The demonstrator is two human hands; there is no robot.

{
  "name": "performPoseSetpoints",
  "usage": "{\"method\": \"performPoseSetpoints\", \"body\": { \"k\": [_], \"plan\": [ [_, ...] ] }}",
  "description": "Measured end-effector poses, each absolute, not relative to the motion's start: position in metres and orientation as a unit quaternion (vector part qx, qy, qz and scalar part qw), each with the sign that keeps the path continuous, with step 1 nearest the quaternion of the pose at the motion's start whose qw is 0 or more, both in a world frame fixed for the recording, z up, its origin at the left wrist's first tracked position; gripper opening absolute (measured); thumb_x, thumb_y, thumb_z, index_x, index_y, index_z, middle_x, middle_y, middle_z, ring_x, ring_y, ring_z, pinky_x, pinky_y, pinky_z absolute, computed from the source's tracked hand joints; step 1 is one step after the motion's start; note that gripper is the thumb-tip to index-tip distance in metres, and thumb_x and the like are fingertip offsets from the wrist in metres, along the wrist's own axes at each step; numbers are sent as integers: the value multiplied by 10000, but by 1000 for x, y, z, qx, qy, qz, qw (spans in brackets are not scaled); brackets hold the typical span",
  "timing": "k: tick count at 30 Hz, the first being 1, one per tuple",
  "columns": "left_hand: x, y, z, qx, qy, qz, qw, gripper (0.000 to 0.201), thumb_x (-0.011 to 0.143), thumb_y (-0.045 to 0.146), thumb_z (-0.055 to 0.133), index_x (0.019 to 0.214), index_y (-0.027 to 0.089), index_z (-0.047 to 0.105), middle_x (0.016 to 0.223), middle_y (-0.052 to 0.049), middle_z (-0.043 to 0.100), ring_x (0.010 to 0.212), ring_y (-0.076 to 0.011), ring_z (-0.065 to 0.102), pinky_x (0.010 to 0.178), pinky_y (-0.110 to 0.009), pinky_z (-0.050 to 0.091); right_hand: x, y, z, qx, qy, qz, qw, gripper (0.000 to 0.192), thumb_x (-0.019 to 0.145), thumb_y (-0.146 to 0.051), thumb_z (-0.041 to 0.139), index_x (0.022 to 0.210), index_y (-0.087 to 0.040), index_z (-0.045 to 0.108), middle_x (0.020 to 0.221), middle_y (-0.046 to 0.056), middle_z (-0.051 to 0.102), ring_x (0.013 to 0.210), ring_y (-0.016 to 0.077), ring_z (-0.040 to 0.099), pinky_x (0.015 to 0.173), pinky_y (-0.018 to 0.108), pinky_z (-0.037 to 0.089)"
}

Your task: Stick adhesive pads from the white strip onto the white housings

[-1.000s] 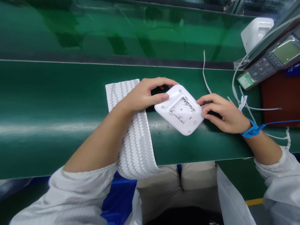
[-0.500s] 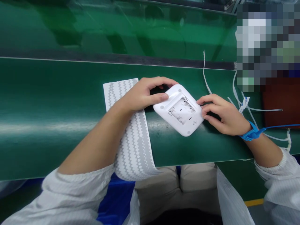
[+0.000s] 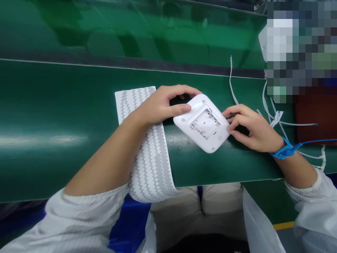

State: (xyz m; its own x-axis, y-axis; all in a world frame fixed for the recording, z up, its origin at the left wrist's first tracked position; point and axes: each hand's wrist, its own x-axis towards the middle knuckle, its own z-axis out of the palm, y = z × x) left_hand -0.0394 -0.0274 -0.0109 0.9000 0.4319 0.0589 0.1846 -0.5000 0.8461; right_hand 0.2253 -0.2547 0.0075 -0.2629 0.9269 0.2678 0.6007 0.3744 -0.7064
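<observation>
Green bench [image 3: 65,116] carries one white plastic casing [image 3: 204,123], back up, beside one patterned strip [image 3: 151,154]. Left hand [image 3: 163,103] grips its left corner; right hand [image 3: 250,128] pinches its right edge, one blue wrist strap [image 3: 285,150] worn. No writing legible.

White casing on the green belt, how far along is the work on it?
The white casing lies back-up on the green belt, its recess open. In hand: the left hand steadies one end; the right hand fingers work at its other edge. Left: the open recess has no cover on it.
</observation>
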Motion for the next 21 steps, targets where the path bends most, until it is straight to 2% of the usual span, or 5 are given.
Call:
{"method": "performPoseSetpoints", "body": {
  "k": [7, 11, 14, 18, 21],
  "plan": [
    [-39, -29, -11, 857, 183, 132, 463, 688, 975, 811, 699, 1422, 303, 824, 1454, -83, 829, 1297, -335, 781, 1132, -446, 624, 223, -254, 5, -522, -718, 285, 362, 21, 1102, -239, 707, 1110, -257, 712, 1370, 112, 732, 1279, 310, 731, 1092, 496, 677],
    [-39, -28, -12, 856, 189, 133, 463, 712, 958, 836, 704, 1413, 302, 827, 1450, -82, 832, 1304, -348, 778, 1143, -460, 621, 223, -254, 2, -522, -660, 357, 405, 260, 1156, -369, 686, 1396, -273, 715, 1390, 108, 734, 1268, 290, 755, 1081, 459, 724],
    [-39, -27, -13, 854, 185, 137, 467, 704, 957, 835, 713, 1408, 307, 830, 1444, -79, 835, 1308, -354, 781, 1152, -470, 619, 223, -254, 0, -526, -680, 334, 386, 394, 1152, -412, 703, 1523, -281, 707, 1449, 119, 725, 1312, 304, 738, 1114, 479, 732],
    [-40, -27, -15, 852, 182, 142, 469, 686, 966, 824, 716, 1406, 311, 834, 1446, -78, 834, 1310, -354, 784, 1162, -474, 619, 224, -255, -2, -534, -701, 304, 362, 708, 1139, -423, 725, 1799, -343, 483, 1480, 103, 726, 1317, 308, 725, 1104, 505, 749],
    [-40, -26, -18, 855, 176, 149, 465, 686, 982, 804, 717, 1425, 293, 829, 1459, -87, 831, 1320, -348, 784, 1165, -466, 615, 226, -255, -3, -536, -707, 304, 346, 784, 1156, -403, 690, 1865, -387, 356, 1493, 88, 729, 1294, 299, 729, 1093, 503, 756]
  ]
}}
